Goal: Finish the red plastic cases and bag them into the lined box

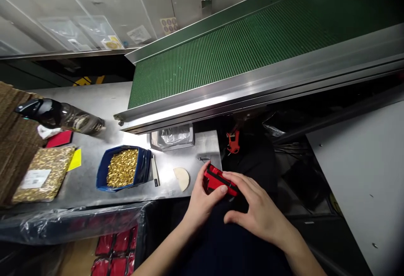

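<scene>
"A green conveyor belt (205,57) reaches over the far right part of a metal tabletop (206,141). Where do you find the red-and-black item (217,179)?"

"On my feed, it's in the hands at the near right corner, seemingly lifted clear of the surface. I judge that spot keeps it close to the body."

"How are the fingers?"

"My left hand (202,196) has it pinched, thumb on the near side and fingers closed round the far one, likely to steady it. On my right hand (259,202), the fingertips rest on its upper face while the thumb stands well apart, so I'd call that a touch, not a grip."

"And around it?"

"Near the front edge lies a pale half-disc (181,178), just left of the hands. Left of that I see a slim tool (154,171) beside a blue tub (102,175) of gold pieces (123,168). The tub's walls presumably stop them scattering."

"Anything past the right edge?"

"A red trigger-handled tool (233,141), probably placed within reach."
</scene>
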A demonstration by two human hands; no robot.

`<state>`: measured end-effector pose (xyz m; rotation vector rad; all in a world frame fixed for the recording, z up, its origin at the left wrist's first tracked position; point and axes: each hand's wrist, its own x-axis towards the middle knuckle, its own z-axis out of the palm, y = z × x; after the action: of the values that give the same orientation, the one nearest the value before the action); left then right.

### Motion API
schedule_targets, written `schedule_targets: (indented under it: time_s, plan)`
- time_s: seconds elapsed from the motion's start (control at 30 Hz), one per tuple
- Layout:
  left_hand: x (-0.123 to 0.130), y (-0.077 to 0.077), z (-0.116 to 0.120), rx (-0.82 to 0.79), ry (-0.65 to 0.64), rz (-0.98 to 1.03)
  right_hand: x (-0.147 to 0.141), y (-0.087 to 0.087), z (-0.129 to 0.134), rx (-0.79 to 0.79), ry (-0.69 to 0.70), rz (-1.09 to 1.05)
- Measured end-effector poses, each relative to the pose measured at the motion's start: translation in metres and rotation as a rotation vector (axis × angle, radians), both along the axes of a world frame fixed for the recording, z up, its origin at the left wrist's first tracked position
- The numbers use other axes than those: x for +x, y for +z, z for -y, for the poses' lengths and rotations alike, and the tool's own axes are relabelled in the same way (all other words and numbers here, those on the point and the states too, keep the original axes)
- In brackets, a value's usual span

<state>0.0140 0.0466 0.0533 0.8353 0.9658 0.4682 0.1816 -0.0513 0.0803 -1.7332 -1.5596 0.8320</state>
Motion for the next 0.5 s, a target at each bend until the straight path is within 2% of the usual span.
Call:
schedule_targets:
  time_s: [0.1,0.2,0.3,0.4,0.5]
  plan:
    - [0.001,0.000,0.000,0.032,-0.002,-0.022,-0.010,-0.010,0.003,-0.008,-0.051,0.069]
    - [-0.001,0.002,0.001,0.076,-0.027,0.051,-0.018,-0.014,0.007,0.007,-0.180,-0.005]
    - [-0.004,0.006,0.002,0.128,-0.018,0.105,-0.020,-0.014,0.011,0.024,-0.249,-0.081]
    - [-0.006,0.011,0.002,0.120,-0.028,0.145,-0.021,-0.013,0.014,0.109,-0.249,-0.050]
    - [-0.007,0.016,-0.001,0.060,-0.052,0.191,-0.023,-0.008,0.015,0.246,-0.163,0.067]
